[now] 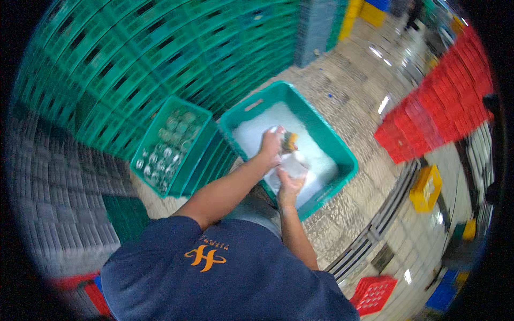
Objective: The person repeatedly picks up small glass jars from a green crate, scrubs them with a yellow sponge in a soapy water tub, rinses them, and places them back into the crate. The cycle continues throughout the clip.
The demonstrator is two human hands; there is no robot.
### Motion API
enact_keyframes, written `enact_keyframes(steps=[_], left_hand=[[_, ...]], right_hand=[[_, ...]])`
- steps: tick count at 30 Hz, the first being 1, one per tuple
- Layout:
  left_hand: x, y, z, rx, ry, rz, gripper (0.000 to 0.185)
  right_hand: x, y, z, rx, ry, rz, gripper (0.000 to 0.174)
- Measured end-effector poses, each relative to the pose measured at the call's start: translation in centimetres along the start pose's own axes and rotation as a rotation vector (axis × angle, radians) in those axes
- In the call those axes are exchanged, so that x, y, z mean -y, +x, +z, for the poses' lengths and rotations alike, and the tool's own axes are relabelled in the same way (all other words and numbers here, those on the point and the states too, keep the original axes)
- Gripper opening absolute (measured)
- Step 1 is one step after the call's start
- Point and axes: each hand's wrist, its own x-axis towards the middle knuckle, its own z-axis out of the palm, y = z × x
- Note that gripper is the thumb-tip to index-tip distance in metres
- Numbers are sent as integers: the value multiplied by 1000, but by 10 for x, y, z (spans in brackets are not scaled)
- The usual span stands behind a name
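Observation:
A deep green plastic tub (pixel 339 146) holds whitish, foamy water. Over it, my left hand (pixel 272 145) grips a blurred yellow and dark scouring sponge (pixel 290 142), with suds on the fingers. Just below and to the right, my right hand (pixel 290 185) is closed around a pale, translucent container (pixel 295 165), whose exact kind is blurred. The sponge is close to the container's upper edge; whether they touch is unclear.
Left of the tub, a green crate (pixel 209 116) of clear glass-like vessels tops a stack. Green crates (pixel 160 52) form a wall behind. Stacked red crates (pixel 433 104) stand right, near a yellow basket (pixel 426 188) and a floor drain channel (pixel 371 234). A red basket (pixel 374 295) lies lower right.

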Motion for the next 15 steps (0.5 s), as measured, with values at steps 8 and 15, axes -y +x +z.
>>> enact_keyframes(steps=[8, 15], left_hand=[[2, -81, -87, 78, 304, -135, 19], [-10, -144, -286, -90, 146, 98, 22]], right_hand=[[-3, 22, 35, -3, -720, -457, 86], [-35, -14, 167, 526, -202, 487, 56]])
